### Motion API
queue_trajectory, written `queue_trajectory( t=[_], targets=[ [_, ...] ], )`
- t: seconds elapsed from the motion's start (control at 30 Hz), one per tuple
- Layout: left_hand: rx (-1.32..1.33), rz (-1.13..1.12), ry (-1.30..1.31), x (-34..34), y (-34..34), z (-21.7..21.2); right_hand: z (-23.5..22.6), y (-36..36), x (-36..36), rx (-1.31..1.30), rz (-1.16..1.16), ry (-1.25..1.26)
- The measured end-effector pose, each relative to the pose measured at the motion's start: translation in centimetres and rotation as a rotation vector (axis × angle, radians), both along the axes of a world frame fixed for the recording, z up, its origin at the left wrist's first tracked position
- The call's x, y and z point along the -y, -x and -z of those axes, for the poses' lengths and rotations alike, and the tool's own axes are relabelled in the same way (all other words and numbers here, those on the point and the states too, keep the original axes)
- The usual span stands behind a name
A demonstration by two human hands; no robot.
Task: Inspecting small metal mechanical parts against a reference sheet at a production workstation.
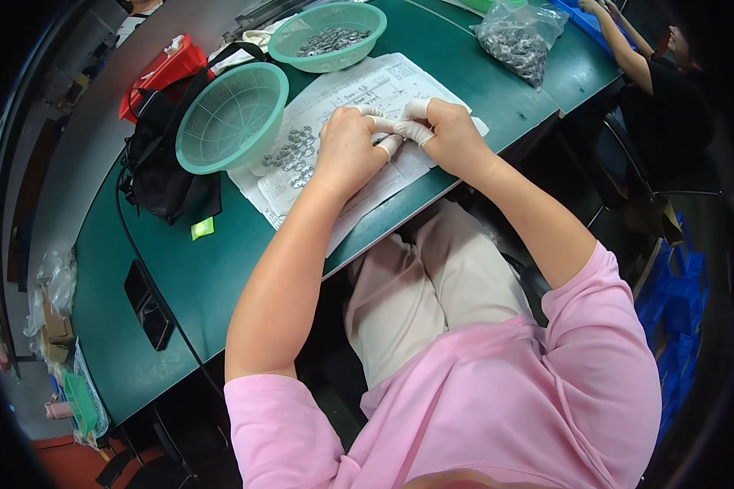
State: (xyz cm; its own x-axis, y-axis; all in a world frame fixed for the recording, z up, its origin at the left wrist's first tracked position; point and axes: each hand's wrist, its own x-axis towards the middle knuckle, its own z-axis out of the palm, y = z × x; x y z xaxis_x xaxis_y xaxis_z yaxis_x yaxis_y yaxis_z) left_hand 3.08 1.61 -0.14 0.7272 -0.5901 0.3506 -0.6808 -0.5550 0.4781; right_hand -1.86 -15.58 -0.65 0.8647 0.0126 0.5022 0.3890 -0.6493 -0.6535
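My left hand (352,151) and my right hand (453,138) meet over the printed sheets of paper (318,208) near the table's edge. White finger cots cover several fingertips on both. The fingers of each are closed in a pinch, tips touching the other hand's. Whatever sits between them is small and mostly hidden; a dark sliver shows beneath the fingertips. Left of my left hand, several small grey metal parts (295,153) lie loose on the paper. Beside them stands a light green plastic basket (189,147), with no parts visible inside.
Another green basket (281,50) holds a heap of grey metal parts. A clear plastic bag (510,50) of similar parts lies at the far right. Left are a black bag (159,155), a red basket (189,61) and a phone (147,306). Another person (669,90) sits at right.
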Motion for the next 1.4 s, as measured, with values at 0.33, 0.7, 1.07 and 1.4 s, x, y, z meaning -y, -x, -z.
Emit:
queue_trajectory(
  t=[0.33,0.7,1.07,1.4],
  targets=[
    [-0.010,0.009,0.024,0.0,0.1,-0.3,-0.1,-0.6,0.1,0.102,-0.007,0.064],
    [-0.284,-0.044,0.120,-0.4,-0.1,-1.1,-1.0,-0.7,-0.1,-0.123,-0.034,-0.299],
    [-0.368,-0.133,0.173,-0.5,-0.2,-1.7,-0.3,-1.3,-0.4,-0.243,-0.022,-0.185],
    [-0.356,-0.144,0.191,-0.4,-0.1,-1.7,0.1,-0.8,-0.8,0.048,-0.034,0.155]
  ],
)
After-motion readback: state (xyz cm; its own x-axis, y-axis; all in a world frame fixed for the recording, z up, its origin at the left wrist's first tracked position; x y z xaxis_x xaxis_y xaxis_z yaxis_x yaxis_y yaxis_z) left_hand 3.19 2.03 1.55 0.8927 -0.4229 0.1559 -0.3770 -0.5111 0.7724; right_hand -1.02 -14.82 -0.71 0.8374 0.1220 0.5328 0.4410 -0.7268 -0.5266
